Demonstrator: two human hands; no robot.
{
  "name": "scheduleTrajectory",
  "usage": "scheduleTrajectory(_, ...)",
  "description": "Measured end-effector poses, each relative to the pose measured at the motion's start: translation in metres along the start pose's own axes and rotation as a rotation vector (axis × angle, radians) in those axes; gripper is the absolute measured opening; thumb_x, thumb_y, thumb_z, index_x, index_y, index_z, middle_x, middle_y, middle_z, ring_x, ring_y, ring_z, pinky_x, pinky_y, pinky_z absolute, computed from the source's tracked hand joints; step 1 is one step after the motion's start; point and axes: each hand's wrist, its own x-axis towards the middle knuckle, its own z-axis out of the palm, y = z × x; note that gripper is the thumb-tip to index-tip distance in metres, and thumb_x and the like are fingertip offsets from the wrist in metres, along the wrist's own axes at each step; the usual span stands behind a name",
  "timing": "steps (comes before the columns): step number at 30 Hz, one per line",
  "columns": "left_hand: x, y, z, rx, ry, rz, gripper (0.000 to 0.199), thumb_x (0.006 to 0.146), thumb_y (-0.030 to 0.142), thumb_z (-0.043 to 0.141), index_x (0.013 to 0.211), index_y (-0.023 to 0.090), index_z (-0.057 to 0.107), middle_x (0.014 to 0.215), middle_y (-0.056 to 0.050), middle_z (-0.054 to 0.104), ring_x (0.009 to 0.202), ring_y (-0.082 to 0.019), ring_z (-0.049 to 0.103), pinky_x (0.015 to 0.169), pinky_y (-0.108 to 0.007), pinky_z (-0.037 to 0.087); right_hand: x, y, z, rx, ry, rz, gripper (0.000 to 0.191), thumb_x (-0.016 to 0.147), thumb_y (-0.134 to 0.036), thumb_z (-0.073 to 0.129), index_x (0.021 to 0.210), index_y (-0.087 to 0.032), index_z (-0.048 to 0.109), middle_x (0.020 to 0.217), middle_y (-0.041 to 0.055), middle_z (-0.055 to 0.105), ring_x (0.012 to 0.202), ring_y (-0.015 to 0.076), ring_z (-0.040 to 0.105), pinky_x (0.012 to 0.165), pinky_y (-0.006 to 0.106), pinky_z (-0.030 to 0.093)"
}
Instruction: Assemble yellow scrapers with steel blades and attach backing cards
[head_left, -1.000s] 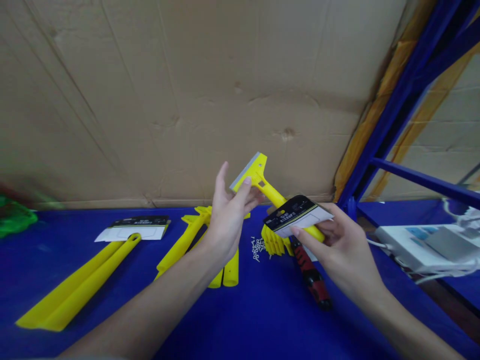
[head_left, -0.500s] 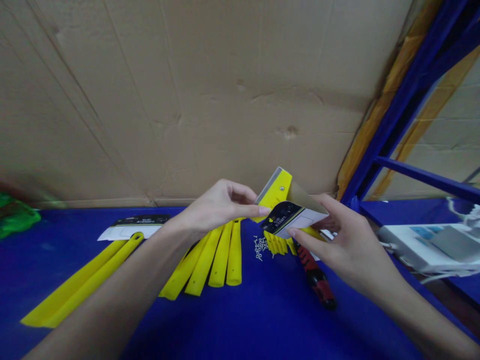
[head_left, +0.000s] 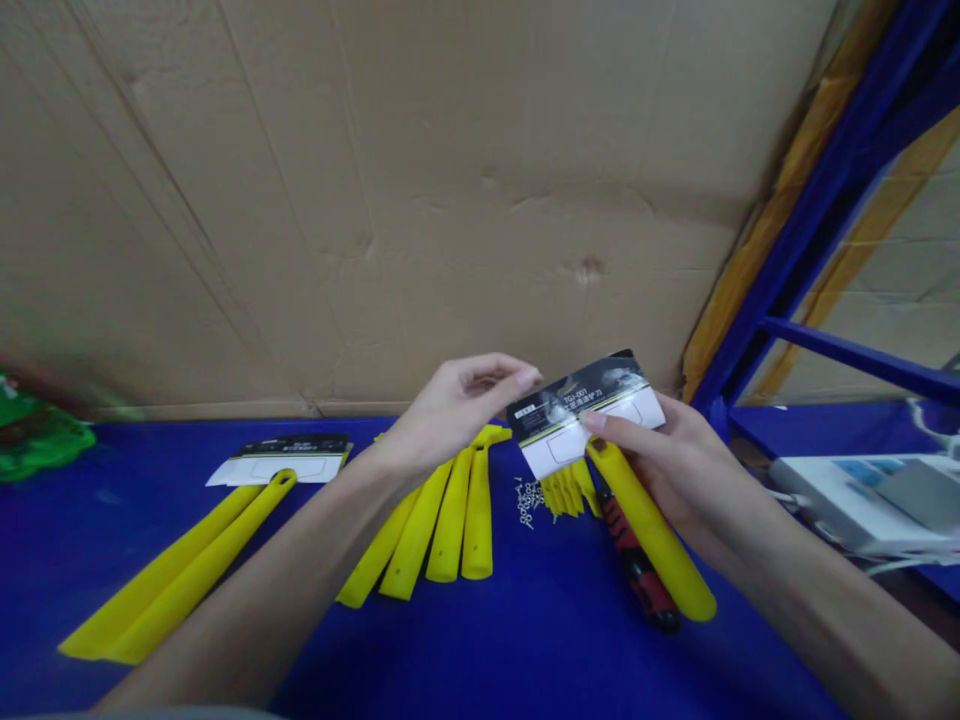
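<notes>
My right hand (head_left: 664, 475) grips a yellow-handled scraper (head_left: 652, 530) together with a black-and-white cardboard packaging card (head_left: 585, 415). The card covers the scraper's head, and the handle slants down toward me. My left hand (head_left: 457, 410) hovers beside the card's left edge, fingers curled, holding nothing. Below the hands, several yellow plastic handles (head_left: 450, 530) lie side by side on the blue shelf surface (head_left: 525, 640). Small metal screws (head_left: 527, 503) lie in a loose pile near them.
A red-and-black screwdriver (head_left: 637, 570) lies under my right hand. Farther left are more yellow handles (head_left: 165, 570) and a packaging card (head_left: 277, 462). A corrugated cardboard wall stands behind, with a blue rack frame (head_left: 825, 220) and a white device (head_left: 862, 500) to the right.
The card now lies face-on over the scraper head, and the handle points down toward me. My left hand has moved off the scraper to the card's left.
</notes>
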Motion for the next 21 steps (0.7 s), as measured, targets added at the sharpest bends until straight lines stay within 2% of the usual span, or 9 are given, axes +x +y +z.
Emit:
scheduleTrajectory(2, 0.0, -0.003, 0.002, -0.094, 0.01, -0.032, 0.039, 0.099, 0.058, 0.061, 0.105, 0.022, 0.076, 0.104, -0.009, 0.08, 0.093, -0.022, 0.075, 0.083, -0.035, 0.059, 0.002, -0.007, 0.003, 0.02, 0.034, 0.006, 0.03, 0.067, -0.031, 0.091, 0.091, -0.023, 0.074, 0.095, 0.0075, 0.085, 0.085, 0.0304, 0.081, 0.081, 0.044, 0.067)
scheduleTrajectory(3, 0.0, -0.004, 0.003, -0.158, -0.028, -0.069, 0.047, 0.099, 0.065, 0.055, 0.109, 0.023, 0.074, 0.103, -0.01, 0.08, 0.092, -0.024, 0.076, 0.082, -0.037, 0.06, 0.003, -0.012, 0.005, 0.019, 0.035, 0.001, 0.026, 0.071, -0.031, 0.088, 0.092, -0.023, 0.075, 0.097, 0.0077, 0.085, 0.088, 0.0307, 0.081, 0.083, 0.045, 0.067)
scheduleTrajectory(5, -0.003, -0.004, 0.007, -0.273, -0.143, -0.149, 0.055, 0.092, 0.072, 0.062, 0.113, 0.022, 0.072, 0.1, -0.013, 0.082, 0.09, -0.026, 0.078, 0.081, -0.039, 0.061, 0.006, -0.025, 0.009, 0.007, 0.002, -0.021, 0.015, 0.079, -0.032, 0.081, 0.09, -0.023, 0.076, 0.102, 0.0087, 0.084, 0.095, 0.0312, 0.08, 0.087, 0.047, 0.066)
scheduleTrajectory(7, -0.007, -0.003, 0.013, -0.324, -0.242, -0.195, 0.057, 0.083, 0.067, 0.078, 0.116, 0.021, 0.071, 0.098, -0.013, 0.082, 0.092, -0.027, 0.079, 0.083, -0.038, 0.061, 0.008, -0.038, 0.016, -0.009, -0.026, -0.063, 0.009, 0.083, -0.032, 0.076, 0.088, -0.024, 0.076, 0.105, 0.0091, 0.083, 0.101, 0.0328, 0.079, 0.089, 0.048, 0.066)
scheduleTrajectory(9, -0.011, -0.001, 0.021, -0.268, -0.299, -0.207, 0.056, 0.079, 0.057, 0.086, 0.117, 0.02, 0.071, 0.096, -0.012, 0.082, 0.093, -0.027, 0.079, 0.085, -0.038, 0.061, 0.01, -0.047, 0.022, -0.037, -0.033, -0.124, 0.008, 0.087, -0.033, 0.072, 0.09, -0.026, 0.075, 0.111, 0.0079, 0.082, 0.108, 0.0322, 0.077, 0.091, 0.047, 0.066)
scheduleTrajectory(14, -0.019, 0.015, 0.024, -0.044, -0.362, -0.194, 0.022, 0.092, 0.037, 0.074, 0.105, 0.019, 0.072, 0.095, -0.009, 0.08, 0.089, -0.024, 0.078, 0.08, -0.035, 0.061, 0.017, -0.05, 0.027, -0.033, -0.028, -0.186, 0.013, 0.093, -0.034, 0.068, 0.102, -0.026, 0.073, 0.116, 0.0083, 0.081, 0.115, 0.0313, 0.075, 0.092, 0.045, 0.066)
scheduleTrajectory(17, -0.029, 0.021, 0.012, 0.051, -0.371, -0.213, 0.014, 0.097, 0.036, 0.067, 0.099, 0.022, 0.069, 0.087, -0.005, 0.077, 0.083, -0.022, 0.076, 0.078, -0.033, 0.06, 0.025, -0.04, 0.018, -0.043, -0.013, -0.212, 0.012, 0.089, -0.034, 0.074, 0.097, -0.025, 0.072, 0.109, 0.0073, 0.082, 0.106, 0.0296, 0.076, 0.086, 0.043, 0.067)
scheduleTrajectory(18, -0.034, 0.02, 0.007, 0.071, -0.378, -0.229, 0.014, 0.097, 0.036, 0.067, 0.093, 0.022, 0.067, 0.082, -0.003, 0.075, 0.079, -0.021, 0.075, 0.076, -0.032, 0.06, 0.028, -0.035, 0.014, -0.04, 0.016, -0.195, 0.013, 0.084, -0.033, 0.079, 0.089, -0.025, 0.07, 0.101, 0.006, 0.082, 0.097, 0.028, 0.078, 0.08, 0.041, 0.067)
scheduleTrajectory(21, -0.052, 0.012, -0.008, 0.187, -0.264, -0.195, 0.012, 0.095, 0.035, 0.068, 0.097, 0.023, 0.07, 0.081, 0.0, 0.073, 0.074, -0.017, 0.072, 0.069, -0.027, 0.058, 0.035, -0.021, 0.008, -0.044, 0.003, -0.143, 0.027, 0.071, -0.031, 0.09, 0.081, -0.025, 0.066, 0.082, 0.0006, 0.079, 0.07, 0.0205, 0.074, 0.061, 0.033, 0.062)
